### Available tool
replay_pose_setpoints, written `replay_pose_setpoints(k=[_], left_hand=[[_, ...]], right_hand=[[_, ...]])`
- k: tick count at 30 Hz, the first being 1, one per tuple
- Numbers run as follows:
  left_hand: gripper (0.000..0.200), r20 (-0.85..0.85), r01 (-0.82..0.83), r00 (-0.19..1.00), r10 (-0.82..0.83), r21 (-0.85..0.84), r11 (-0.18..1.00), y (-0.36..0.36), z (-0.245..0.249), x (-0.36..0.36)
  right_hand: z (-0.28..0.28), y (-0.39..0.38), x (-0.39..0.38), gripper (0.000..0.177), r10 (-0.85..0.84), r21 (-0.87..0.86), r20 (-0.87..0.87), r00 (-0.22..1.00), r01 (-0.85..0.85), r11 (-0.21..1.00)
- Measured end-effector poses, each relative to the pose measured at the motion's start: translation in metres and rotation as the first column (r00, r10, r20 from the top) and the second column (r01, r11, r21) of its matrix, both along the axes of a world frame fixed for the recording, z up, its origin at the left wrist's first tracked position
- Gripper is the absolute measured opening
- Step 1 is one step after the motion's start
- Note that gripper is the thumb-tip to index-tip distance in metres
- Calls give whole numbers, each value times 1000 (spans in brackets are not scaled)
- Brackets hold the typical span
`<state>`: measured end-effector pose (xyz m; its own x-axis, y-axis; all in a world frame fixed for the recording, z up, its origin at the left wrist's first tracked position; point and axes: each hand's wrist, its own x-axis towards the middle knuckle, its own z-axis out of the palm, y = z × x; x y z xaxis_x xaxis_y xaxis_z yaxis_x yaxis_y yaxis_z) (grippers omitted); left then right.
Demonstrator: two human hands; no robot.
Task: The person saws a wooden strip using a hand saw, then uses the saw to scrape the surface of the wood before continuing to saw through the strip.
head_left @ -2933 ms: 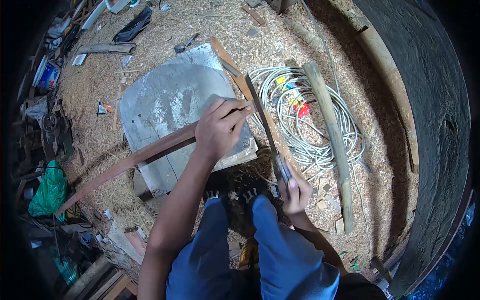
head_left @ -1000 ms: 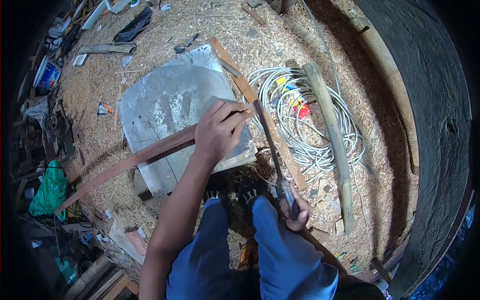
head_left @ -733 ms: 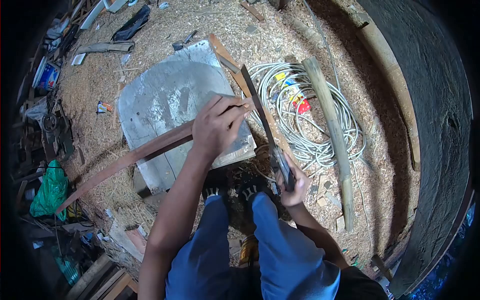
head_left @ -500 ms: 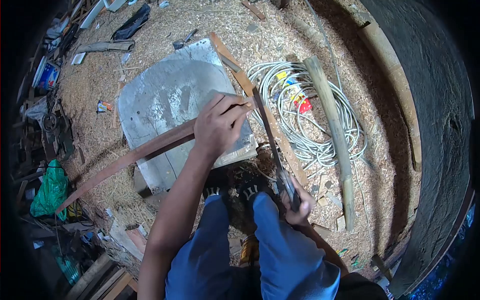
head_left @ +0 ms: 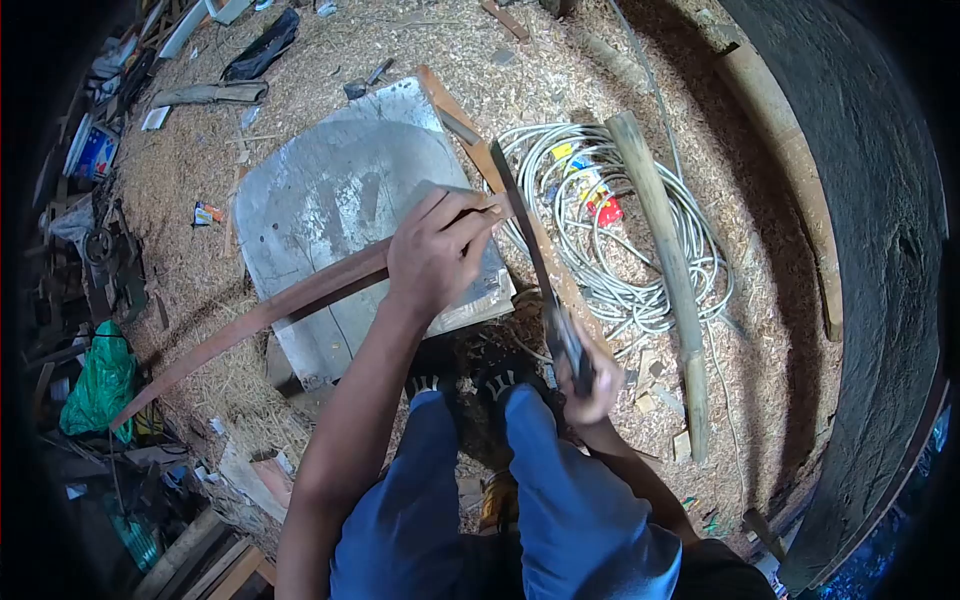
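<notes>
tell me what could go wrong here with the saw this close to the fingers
1. The left hand pins the wooden strip right beside the saw held in the right hand. If the blade jumps, it could cut the fingertips.
2. The white cable coil lies just past the blade, so an overrun stroke might nick it.
3. Much of the strip hangs off the grey slab, so it may wobble.

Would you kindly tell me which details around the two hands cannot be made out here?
In the head view:
- long blade: its handle is wrapped in the right hand, and its edge is too thin to show any teeth.
- wooden strip: its end beside the blade is covered by the left hand.
- packets in the cable coil: the print is too small to read.
</notes>
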<state>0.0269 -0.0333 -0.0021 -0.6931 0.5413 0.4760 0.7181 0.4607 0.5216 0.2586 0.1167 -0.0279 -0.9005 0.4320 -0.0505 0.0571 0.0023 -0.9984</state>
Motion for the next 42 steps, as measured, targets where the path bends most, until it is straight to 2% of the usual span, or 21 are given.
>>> replay_pose_setpoints(k=[1,3,5,6,7,10,13,16,19,22,24,25,27,30,35,37,38,40,42], left_hand=[[13,15,-6,1000,6,-6,1000,0,0,2],[14,7,-5,1000,5,-9,1000,-1,-1,5],[14,-8,-15,1000,15,-4,1000,-2,-2,4],[14,-5,-10,1000,9,-9,1000,-2,-3,3],[14,0,-10,1000,10,-14,1000,-1,-3,2],[13,2,2,1000,-2,15,1000,0,1,1],[9,7,-14,1000,14,9,1000,0,-4,1],[14,8,-7,1000,7,-25,1000,-1,0,2],[14,-2,-17,1000,17,-17,1000,-1,-3,2],[14,8,-26,1000,26,-18,999,0,-5,3],[14,3,-19,1000,19,-19,1000,0,-5,5],[14,-15,-18,1000,17,-15,1000,1,-4,2],[14,-8,-21,1000,21,-26,999,0,-3,2],[14,-4,-34,999,34,-37,999,-1,-1,0],[9,26,-39,999,39,-29,999,0,-3,3],[14,-9,-19,1000,19,-33,999,1,-1,2],[14,-14,-16,1000,15,-30,999,1,-1,0],[14,-23,-17,1000,17,-37,999,0,-3,1],[15,-11,-12,1000,12,-34,999,1,0,2]], right_hand=[[-10,3,-10,91,3,-109,2,1000,-3,994],[-14,2,-14,92,21,-96,-20,1000,-23,995],[-7,-1,4,93,11,-177,-10,1000,-13,984],[-1,-4,16,94,10,-86,-9,1000,-10,996],[-6,-5,34,93,8,-67,-40,999,-10,998],[-9,-3,51,89,-11,-161,-56,998,2,987],[4,3,3,87,55,32,30,998,-55,998],[-4,-1,-12,91,4,-40,9,1000,-3,999],[-6,0,32,90,39,-40,34,999,-37,999],[-16,-3,61,88,-5,-142,-53,999,-2,990],[-3,3,39,87,43,12,40,998,-43,999],[2,3,13,83,49,31,-26,998,-48,998],[-6,2,-17,82,30,-39,-26,999,-31,999],[-6,1,-12,80,35,-45,-72,997,-38,998],[-18,-1,54,81,5,-48,-41,999,-7,999],[-6,3,34,80,34,52,33,999,-35,998],[7,4,6,80,43,63,21,999,-45,997],[-4,2,-24,81,5,26,-24,1000,-4,1000],[0,-2,-31,81,13,53,-67,998,-9,999]])
